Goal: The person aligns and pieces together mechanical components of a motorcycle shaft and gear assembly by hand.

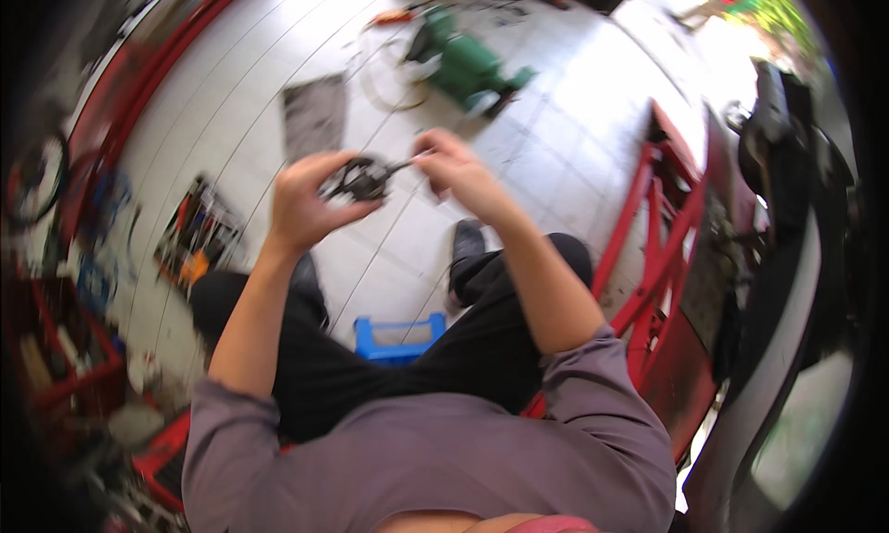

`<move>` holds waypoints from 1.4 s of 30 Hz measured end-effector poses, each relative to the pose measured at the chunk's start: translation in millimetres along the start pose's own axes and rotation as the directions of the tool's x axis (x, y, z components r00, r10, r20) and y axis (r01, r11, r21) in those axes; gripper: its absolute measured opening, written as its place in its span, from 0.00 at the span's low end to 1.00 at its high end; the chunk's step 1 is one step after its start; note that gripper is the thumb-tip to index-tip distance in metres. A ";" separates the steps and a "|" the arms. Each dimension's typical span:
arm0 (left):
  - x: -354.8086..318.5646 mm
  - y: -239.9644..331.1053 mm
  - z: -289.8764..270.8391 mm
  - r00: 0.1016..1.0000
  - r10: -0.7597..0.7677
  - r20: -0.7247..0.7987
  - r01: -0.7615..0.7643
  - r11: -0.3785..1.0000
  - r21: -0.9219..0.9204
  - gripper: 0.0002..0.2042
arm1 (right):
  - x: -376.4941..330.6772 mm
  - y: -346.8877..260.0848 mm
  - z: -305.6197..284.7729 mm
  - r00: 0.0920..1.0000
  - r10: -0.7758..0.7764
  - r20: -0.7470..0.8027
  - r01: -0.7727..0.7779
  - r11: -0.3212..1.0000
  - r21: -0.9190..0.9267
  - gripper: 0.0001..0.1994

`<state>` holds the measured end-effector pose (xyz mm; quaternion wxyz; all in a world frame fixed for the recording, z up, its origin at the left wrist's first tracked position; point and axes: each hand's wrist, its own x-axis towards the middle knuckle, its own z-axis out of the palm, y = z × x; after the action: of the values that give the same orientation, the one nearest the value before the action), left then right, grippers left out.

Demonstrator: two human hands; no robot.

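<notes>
A green machine (468, 65) lies on the tiled floor (565, 125) at twelve o'clock, a blue stool (400, 337) at six. The left hand (306, 204) grips a round dark metal part (363, 178); the right hand (456, 167) pinches a thin tool (406, 165) touching it.

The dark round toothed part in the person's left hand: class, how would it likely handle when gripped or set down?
The dark round part looks like metal, so probably stiff and heavy for its size. Its toothed rim should give the left hand a firm grip, not a slippery one. On edge on the tiled floor, it might roll. The right hand holds a thin tool to it.
</notes>
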<state>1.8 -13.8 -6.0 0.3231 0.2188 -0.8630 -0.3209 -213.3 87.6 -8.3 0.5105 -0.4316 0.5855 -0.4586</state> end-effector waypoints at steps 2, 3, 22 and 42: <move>-0.6 2.4 -5.4 0.998 -0.050 0.038 0.049 0.999 0.017 0.26 | -4.1 -2.4 5.5 1.000 -0.007 -0.030 0.011 0.991 0.137 0.10; -15.2 2.3 -4.3 0.997 -0.057 0.044 0.058 0.998 -0.008 0.25 | -13.0 6.6 17.8 0.997 0.068 -0.042 -0.060 0.983 0.174 0.11; -3.3 7.5 -1.2 0.999 0.014 -0.051 -0.014 1.000 0.002 0.23 | 0.6 10.0 2.8 0.997 0.075 0.015 -0.075 0.997 -0.036 0.18; -3.6 9.8 0.1 0.998 -0.052 -0.032 0.048 0.992 -0.121 0.23 | -1.7 -1.0 10.6 0.995 0.088 -0.055 -0.077 0.982 0.173 0.14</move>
<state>2.6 -4.9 -0.7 0.3427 0.2262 -0.8306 -0.3762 -202.6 88.0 -7.6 0.5458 -0.3469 0.5771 -0.4988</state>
